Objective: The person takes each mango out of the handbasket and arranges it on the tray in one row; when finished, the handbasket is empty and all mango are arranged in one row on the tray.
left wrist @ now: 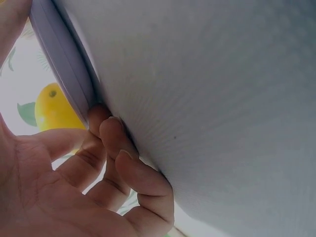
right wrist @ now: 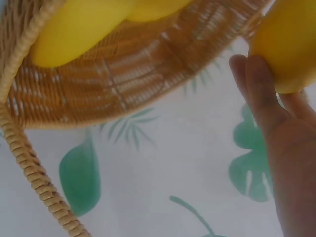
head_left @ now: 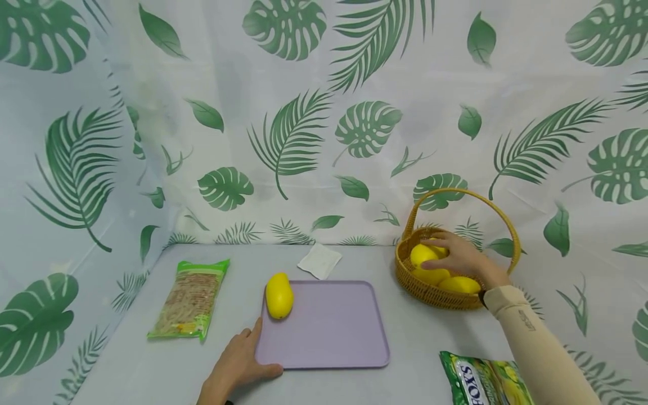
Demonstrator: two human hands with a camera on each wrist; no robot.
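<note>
My left hand (head_left: 240, 360) grips the purple tray (head_left: 329, 332) around its near left corner, fingers curled at the left edge. A yellow fruit (head_left: 279, 296) lies in the tray's far left corner. Farther off, to the right, my right hand (head_left: 462, 256) pinches a second yellow fruit (right wrist: 291, 49) at the wicker basket (head_left: 430, 293), which holds others. Behind the tray, a white square (head_left: 320, 260) lies on the bench (head_left: 238, 301).

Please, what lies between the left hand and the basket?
The head view shows the purple tray, with one yellow fruit on it, then bare tabletop.
</note>
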